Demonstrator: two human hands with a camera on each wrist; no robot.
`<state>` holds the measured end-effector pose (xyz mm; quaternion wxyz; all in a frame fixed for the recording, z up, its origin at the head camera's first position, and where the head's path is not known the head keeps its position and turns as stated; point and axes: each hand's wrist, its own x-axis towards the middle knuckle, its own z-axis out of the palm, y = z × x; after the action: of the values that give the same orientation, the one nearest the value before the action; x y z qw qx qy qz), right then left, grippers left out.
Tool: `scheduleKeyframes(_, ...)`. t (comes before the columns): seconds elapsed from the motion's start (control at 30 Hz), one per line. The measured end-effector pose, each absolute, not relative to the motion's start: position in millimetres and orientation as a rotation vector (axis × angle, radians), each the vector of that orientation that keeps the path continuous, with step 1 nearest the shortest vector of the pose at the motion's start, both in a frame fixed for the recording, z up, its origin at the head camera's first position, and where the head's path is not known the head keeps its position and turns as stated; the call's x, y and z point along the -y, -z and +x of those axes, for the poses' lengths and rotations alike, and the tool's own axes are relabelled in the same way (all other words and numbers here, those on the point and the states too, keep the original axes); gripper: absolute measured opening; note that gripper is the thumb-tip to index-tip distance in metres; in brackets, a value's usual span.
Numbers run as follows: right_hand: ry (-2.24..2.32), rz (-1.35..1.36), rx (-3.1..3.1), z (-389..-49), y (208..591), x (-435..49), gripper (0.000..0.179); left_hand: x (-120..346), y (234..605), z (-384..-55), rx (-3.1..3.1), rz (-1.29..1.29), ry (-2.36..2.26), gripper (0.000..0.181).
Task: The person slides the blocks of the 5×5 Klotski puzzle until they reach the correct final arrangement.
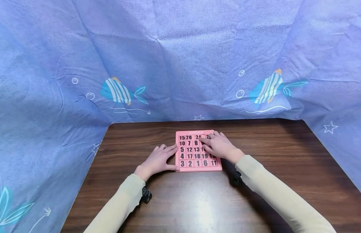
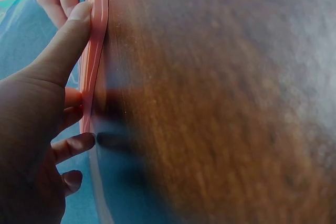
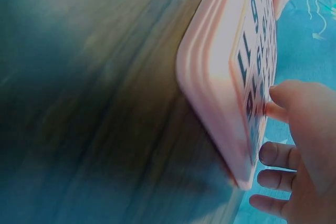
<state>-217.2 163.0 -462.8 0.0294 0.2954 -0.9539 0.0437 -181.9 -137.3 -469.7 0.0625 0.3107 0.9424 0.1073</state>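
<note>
A pink number sliding puzzle (image 1: 198, 166) lies flat on the table, its tiles printed with black numbers. My left hand (image 1: 157, 160) rests along its left side. The fingertips touch the edge, and the thumb (image 2: 65, 43) lies against the near edge by the corner. Over the puzzle's upper right part, my right hand (image 1: 220, 146) touches the top row near tile 24 with its index finger, covering some tiles. Tile 24 (image 1: 197, 137) stands slightly right of the 8 below it. In the right wrist view, the right hand's other fingers (image 3: 275, 179) hang beside the puzzle, slightly bent.
The dark wooden table (image 1: 133, 136) reaches back to a blue cloth (image 1: 192, 64) printed with striped fish, which hangs behind and at both sides. A black wrist camera (image 1: 146, 194) sits under the left sleeve, another (image 1: 237, 177) under the right.
</note>
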Motion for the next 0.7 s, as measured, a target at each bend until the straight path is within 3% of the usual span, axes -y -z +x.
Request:
scheduleKeyframes(0.33, -0.119, 0.875, 2.942, -215, 460, -176, 0.039, 138, 469, -183, -2.858, 0.959, -0.314, 0.093)
scheduleKeyframes(0.7, -0.147, 0.932, 2.907, -219, 459, -148, 0.037, 138, 470, -181, -2.847, 0.949, -0.334, 0.093)
